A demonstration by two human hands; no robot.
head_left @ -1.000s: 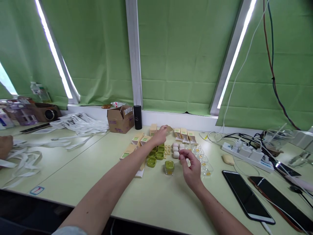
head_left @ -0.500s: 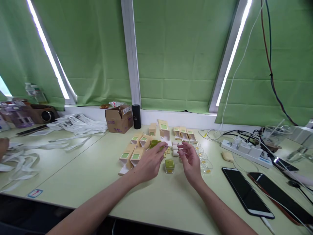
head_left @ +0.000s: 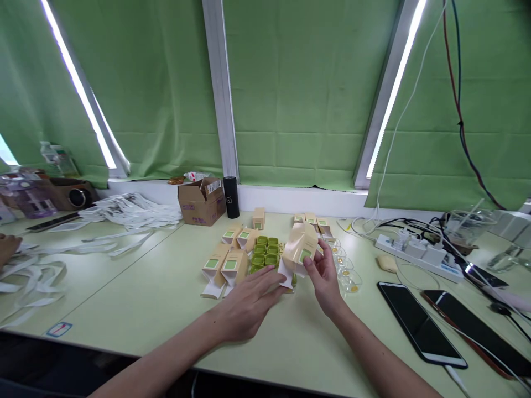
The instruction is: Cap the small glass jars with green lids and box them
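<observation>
A small beige paper box (head_left: 299, 243) with a green label is tilted above the table, its white end flap turned down to the left. My right hand (head_left: 326, 281) grips its right side between thumb and fingers. Flat and stretched out, the fingers of my left hand (head_left: 249, 303) reach the white flap; its thumb is hidden. Partly covered by the box, a green-lidded jar (head_left: 294, 281) stands beneath it. Green square caps (head_left: 265, 249) lie in rows behind my left hand. More beige boxes (head_left: 236, 260) with open flaps lie to the left.
Clear containers (head_left: 349, 276) with yellow bits sit to the right. Phones (head_left: 418, 323) and a power strip (head_left: 418, 260) with cables lie farther right. A cardboard carton (head_left: 199, 207), a black bottle (head_left: 231, 198) and white straps (head_left: 133, 213) are at the left. Another person's hand (head_left: 8, 249) shows at the left edge.
The box has left its upright place at the back and come forward over the jar. My right hand has closed on it; my left hand has moved nearer, its fingers now stretched out.
</observation>
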